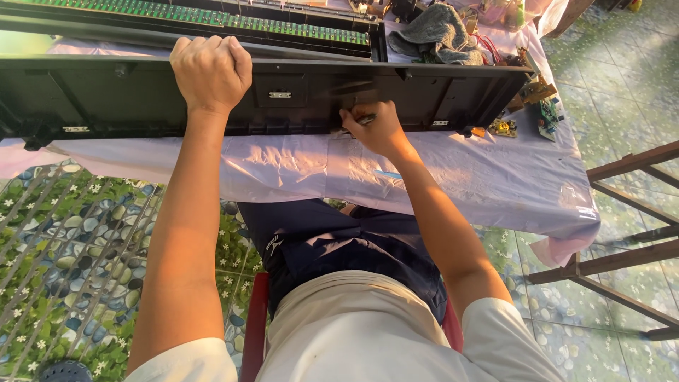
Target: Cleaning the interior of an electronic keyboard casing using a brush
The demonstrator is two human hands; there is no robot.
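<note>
left hand (pixel 211 71) clamped over top edge of long black casing (pixel 283 95), upper frame | right hand (pixel 375 127) pinches small tool (pixel 364 119) at casing's lower edge, centre | grey cloth (pixel 438 32), loose circuit boards (pixel 548 113) upper right

the long casing (pixel 297 99) is plain black, sitting on a pale lilac table cover (pixel 453 177), with a green circuit strip (pixel 212 15) and a grey rag (pixel 435 32) behind it. Floor's got green pebble-and-daisy tiles (pixel 71 240) on one side, pale blue-green ones (pixel 622 64) on the other
</note>
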